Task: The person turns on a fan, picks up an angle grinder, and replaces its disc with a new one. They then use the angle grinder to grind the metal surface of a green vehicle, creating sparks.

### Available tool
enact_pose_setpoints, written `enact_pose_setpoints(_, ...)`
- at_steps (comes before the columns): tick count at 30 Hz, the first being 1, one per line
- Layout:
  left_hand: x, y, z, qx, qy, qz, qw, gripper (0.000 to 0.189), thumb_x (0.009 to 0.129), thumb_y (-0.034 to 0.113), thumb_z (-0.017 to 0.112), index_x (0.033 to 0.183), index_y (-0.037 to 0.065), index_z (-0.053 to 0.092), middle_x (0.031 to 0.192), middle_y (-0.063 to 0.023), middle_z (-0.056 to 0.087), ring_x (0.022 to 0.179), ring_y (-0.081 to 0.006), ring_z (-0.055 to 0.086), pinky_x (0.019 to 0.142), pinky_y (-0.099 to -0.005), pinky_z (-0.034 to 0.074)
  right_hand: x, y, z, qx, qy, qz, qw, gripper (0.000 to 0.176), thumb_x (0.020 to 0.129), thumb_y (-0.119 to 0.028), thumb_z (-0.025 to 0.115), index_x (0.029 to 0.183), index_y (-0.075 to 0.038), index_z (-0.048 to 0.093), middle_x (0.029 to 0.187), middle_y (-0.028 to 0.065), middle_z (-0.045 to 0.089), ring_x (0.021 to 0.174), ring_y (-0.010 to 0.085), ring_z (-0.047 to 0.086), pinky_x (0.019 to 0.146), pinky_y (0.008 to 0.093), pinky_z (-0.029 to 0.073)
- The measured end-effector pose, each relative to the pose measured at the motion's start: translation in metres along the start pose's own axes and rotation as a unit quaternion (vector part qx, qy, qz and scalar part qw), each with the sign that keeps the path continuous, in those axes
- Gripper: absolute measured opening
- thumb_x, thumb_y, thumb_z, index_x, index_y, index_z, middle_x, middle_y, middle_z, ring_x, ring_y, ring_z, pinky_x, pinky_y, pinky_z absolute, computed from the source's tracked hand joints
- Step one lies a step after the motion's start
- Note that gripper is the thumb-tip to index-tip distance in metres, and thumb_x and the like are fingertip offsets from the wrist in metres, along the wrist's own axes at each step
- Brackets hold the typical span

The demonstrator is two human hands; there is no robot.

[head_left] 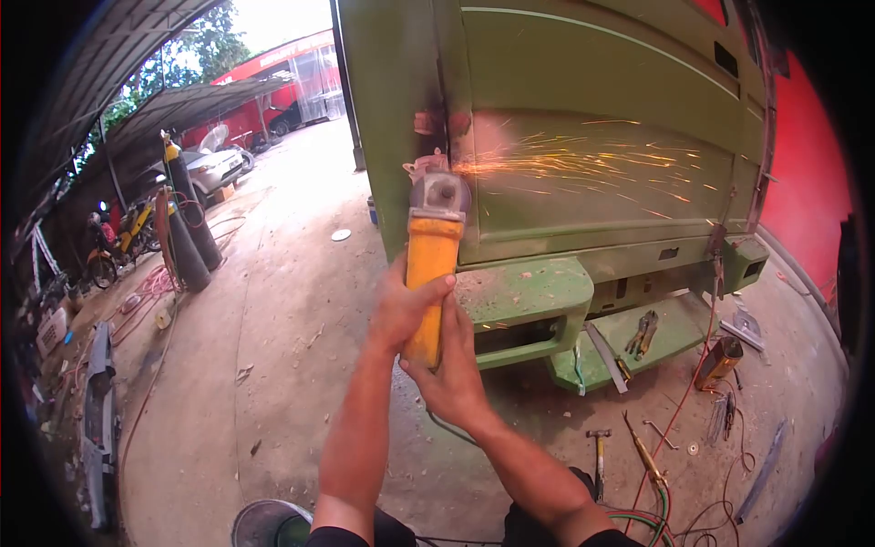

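Left hand (pixel 401 310) and right hand (pixel 451 374), fingers closed around the yellow body of an angle grinder (pixel 433 255), whose disc, just above the fingers, throws sparks (pixel 583 164) off a green truck panel (pixel 602 82); rigid, probably weighty and prone to kick, best gripped mid-body.

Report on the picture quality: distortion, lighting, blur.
Head view: strong fisheye, black vignette at the corners, green truck body bowed at its edges; soft daylight, sky blown out top left; sparks streak as bright lines off the grinder; left hand and right hand on it look sharp.
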State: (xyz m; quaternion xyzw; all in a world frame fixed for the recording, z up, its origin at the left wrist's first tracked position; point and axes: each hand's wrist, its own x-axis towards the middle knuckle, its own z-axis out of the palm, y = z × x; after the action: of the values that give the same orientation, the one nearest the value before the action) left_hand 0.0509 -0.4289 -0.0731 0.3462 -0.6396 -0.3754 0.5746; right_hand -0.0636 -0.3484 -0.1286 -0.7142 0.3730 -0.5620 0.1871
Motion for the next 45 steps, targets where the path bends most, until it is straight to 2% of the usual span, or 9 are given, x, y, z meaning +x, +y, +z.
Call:
enact_pose_setpoints(10, -0.008, 0.002, 0.003, -0.04, 0.024, -0.012, 0.999, 0.058, 0.083, 0.026, 0.08, 0.129, 0.0, 0.056, 0.111, -0.0083, 0.064, 0.099, -0.0166, 0.062, 0.087, -0.0327, 0.052, -0.001, -0.001, -0.004, 0.004, -0.018, 0.008, 1.0, 0.107, 0.083, -0.01, 0.077, 0.16, -0.003, 0.003, 0.152, 0.0287, 0.022, 0.139, 0.0471, 0.033, 0.113, 0.046, 0.038)
enact_pose_setpoints(17, -0.028, -0.002, -0.002, 0.043, 0.056, -0.023, 0.997, 0.059, 0.081, 0.024, 0.081, 0.128, -0.002, 0.056, 0.109, -0.0102, 0.067, 0.097, -0.0176, 0.064, 0.087, -0.0333, 0.053, -0.019, 0.007, 0.01, 0.02, -0.041, 0.021, 0.999, 0.106, 0.084, -0.01, 0.077, 0.16, -0.002, 0.002, 0.154, 0.0284, 0.021, 0.143, 0.0461, 0.028, 0.118, 0.0463, 0.032)
enact_pose_setpoints(24, -0.022, -0.008, -0.019, 0.039, 0.043, -0.024, 0.998, 0.055, 0.083, 0.023, 0.081, 0.125, -0.002, 0.055, 0.106, -0.0087, 0.066, 0.091, -0.0159, 0.065, 0.081, -0.0302, 0.054, -0.014, 0.002, 0.026, 0.055, -0.03, 0.03, 0.998, 0.108, 0.084, -0.01, 0.077, 0.159, 0.001, 0.001, 0.156, 0.0283, 0.02, 0.146, 0.044, 0.024, 0.12, 0.0462, 0.027)
enact_pose_setpoints(26, -0.024, -0.011, -0.016, 0.125, 0.04, -0.011, 0.991, 0.072, 0.078, 0.033, 0.082, 0.132, -0.004, 0.053, 0.109, -0.0157, 0.07, 0.097, -0.0237, 0.068, 0.087, -0.0356, 0.053, -0.02, 0.006, 0.03, 0.065, -0.018, 0.032, 0.997, 0.109, 0.083, -0.01, 0.077, 0.159, 0.001, 0.001, 0.156, 0.0281, 0.021, 0.146, 0.044, 0.024, 0.12, 0.0461, 0.026)
enact_pose_setpoints(29, -0.025, -0.01, -0.009, 0.176, 0.062, 0.009, 0.982, 0.075, 0.076, 0.035, 0.083, 0.133, -0.004, 0.053, 0.11, -0.0184, 0.07, 0.099, -0.0258, 0.069, 0.088, -0.0368, 0.053, -0.017, 0.014, 0.03, 0.079, -0.004, 0.028, 0.996, 0.11, 0.082, -0.01, 0.078, 0.159, 0.001, 0.0, 0.156, 0.0277, 0.022, 0.146, 0.044, 0.024, 0.121, 0.046, 0.025)
enact_pose_setpoints(33, -0.015, 0.01, -0.01, 0.164, 0.077, 0.014, 0.983, 0.074, 0.076, 0.035, 0.083, 0.134, -0.001, 0.054, 0.111, -0.0187, 0.07, 0.102, -0.0265, 0.069, 0.09, -0.0379, 0.053, 0.001, 0.011, 0.025, 0.079, -0.016, 0.005, 0.997, 0.11, 0.082, -0.011, 0.078, 0.159, 0.001, -0.001, 0.156, 0.0275, 0.023, 0.146, 0.0442, 0.024, 0.121, 0.0462, 0.024)
enact_pose_setpoints(35, -0.014, 0.019, -0.011, 0.138, 0.072, 0.006, 0.988, 0.064, 0.08, 0.028, 0.083, 0.13, -0.002, 0.055, 0.113, -0.0119, 0.067, 0.1, -0.0186, 0.065, 0.088, -0.0333, 0.053, 0.0, 0.009, 0.025, 0.08, -0.025, 0.006, 0.996, 0.111, 0.082, -0.011, 0.078, 0.159, 0.0, -0.001, 0.156, 0.0275, 0.023, 0.146, 0.0441, 0.024, 0.121, 0.0462, 0.024)
enact_pose_setpoints(43, -0.034, 0.008, -0.016, 0.191, 0.066, -0.04, 0.979, 0.064, 0.081, 0.026, 0.082, 0.131, -0.002, 0.055, 0.111, -0.0114, 0.067, 0.098, -0.0189, 0.066, 0.086, -0.0332, 0.053, -0.024, 0.008, 0.037, 0.086, -0.017, 0.049, 0.995, 0.109, 0.084, -0.013, 0.077, 0.159, 0.0, -0.001, 0.156, 0.0276, 0.022, 0.146, 0.0429, 0.024, 0.12, 0.0455, 0.025)
enact_pose_setpoints(45, -0.025, 0.017, -0.014, 0.204, 0.072, -0.038, 0.976, 0.064, 0.081, 0.026, 0.082, 0.131, -0.002, 0.055, 0.111, -0.0116, 0.067, 0.098, -0.0191, 0.066, 0.086, -0.0332, 0.054, -0.01, 0.009, 0.03, 0.096, -0.034, 0.017, 0.995, 0.109, 0.084, -0.012, 0.076, 0.159, 0.001, -0.002, 0.157, 0.0277, 0.02, 0.147, 0.0429, 0.023, 0.121, 0.0451, 0.024)
